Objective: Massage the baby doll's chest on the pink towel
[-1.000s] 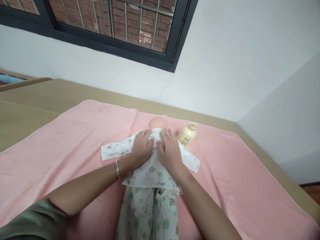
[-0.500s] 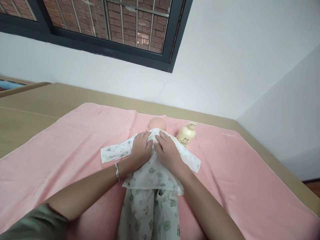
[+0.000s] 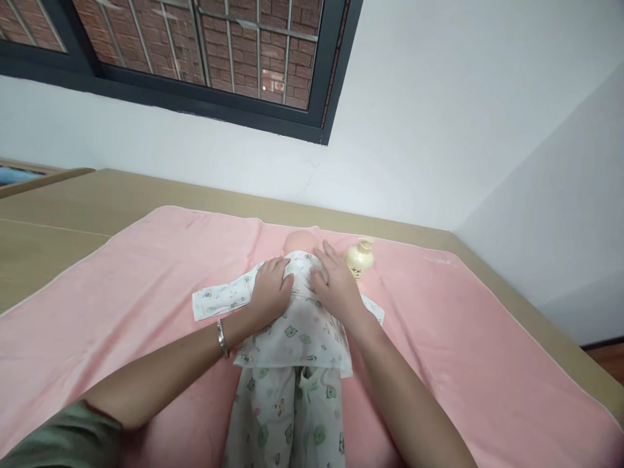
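Note:
A baby doll [image 3: 299,241] lies with its bald head toward the wall; its face is hidden from me. It wears a white printed top [image 3: 303,331] and matching trousers [image 3: 263,416], with the left sleeve [image 3: 221,299] stretched out flat. My left hand [image 3: 270,286] lies open on the chest of the top, fingers pointing to the collar. At the doll's other shoulder is my right hand [image 3: 338,286], its fingers spread and slightly raised near the neck. Just beyond that hand stands a cream pump bottle [image 3: 359,259].
A pink blanket [image 3: 146,286] covers most of the wooden surface [image 3: 141,188] under the doll. Behind it rises a white wall [image 3: 414,117] with a dark-framed barred window [image 3: 214,97]. At the far left edge a wooden rail [image 3: 49,180] shows.
My right hand has shifted from the chest toward the doll's shoulder and neck, its fingers lifting. My left hand stays on the top. The whole view has moved slightly.

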The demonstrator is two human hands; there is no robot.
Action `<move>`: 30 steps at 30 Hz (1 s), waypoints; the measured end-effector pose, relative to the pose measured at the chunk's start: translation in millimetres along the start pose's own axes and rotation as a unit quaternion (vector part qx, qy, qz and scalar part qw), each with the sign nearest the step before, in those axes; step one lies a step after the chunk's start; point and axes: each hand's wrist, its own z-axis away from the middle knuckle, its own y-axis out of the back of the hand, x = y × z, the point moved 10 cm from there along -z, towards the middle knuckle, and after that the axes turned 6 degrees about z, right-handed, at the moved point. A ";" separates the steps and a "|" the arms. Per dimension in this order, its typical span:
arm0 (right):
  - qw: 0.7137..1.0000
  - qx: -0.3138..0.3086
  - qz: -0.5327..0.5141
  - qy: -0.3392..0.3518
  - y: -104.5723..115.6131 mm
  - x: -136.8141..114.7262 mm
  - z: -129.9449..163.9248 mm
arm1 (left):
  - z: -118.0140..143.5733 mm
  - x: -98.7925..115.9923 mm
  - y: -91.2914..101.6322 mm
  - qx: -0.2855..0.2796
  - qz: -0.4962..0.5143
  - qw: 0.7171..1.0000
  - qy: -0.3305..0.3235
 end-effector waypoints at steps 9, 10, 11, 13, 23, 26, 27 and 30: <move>0.985 0.122 0.049 -0.110 73.6 76.3 -8.9 | -12.8 93.9 -24.5 -0.193 0.353 0.915 0.029; 0.986 0.111 0.058 -0.108 70.1 81.3 -11.2 | -26.0 100.2 -28.5 -0.195 0.379 0.903 0.046; 0.988 0.095 0.067 -0.103 65.3 84.7 -13.5 | -37.2 99.8 -38.8 -0.205 0.456 0.858 0.116; 0.991 0.064 0.086 -0.083 55.5 86.4 -17.1 | -57.2 104.2 -55.4 -0.212 0.562 0.770 0.214; 0.972 0.005 0.212 -0.101 56.5 72.1 -17.1 | -81.0 134.1 -69.6 -0.216 0.685 0.639 0.276; 0.967 -0.028 0.221 -0.123 54.9 71.7 -18.3 | -76.5 128.6 -66.4 -0.213 0.695 0.624 0.286; 0.965 -0.037 0.223 -0.131 54.2 72.0 -19.0 | -73.9 126.0 -64.5 -0.213 0.699 0.619 0.289; 0.961 -0.058 0.224 -0.151 53.0 73.3 -21.6 | -60.8 117.4 -55.1 -0.216 0.703 0.612 0.292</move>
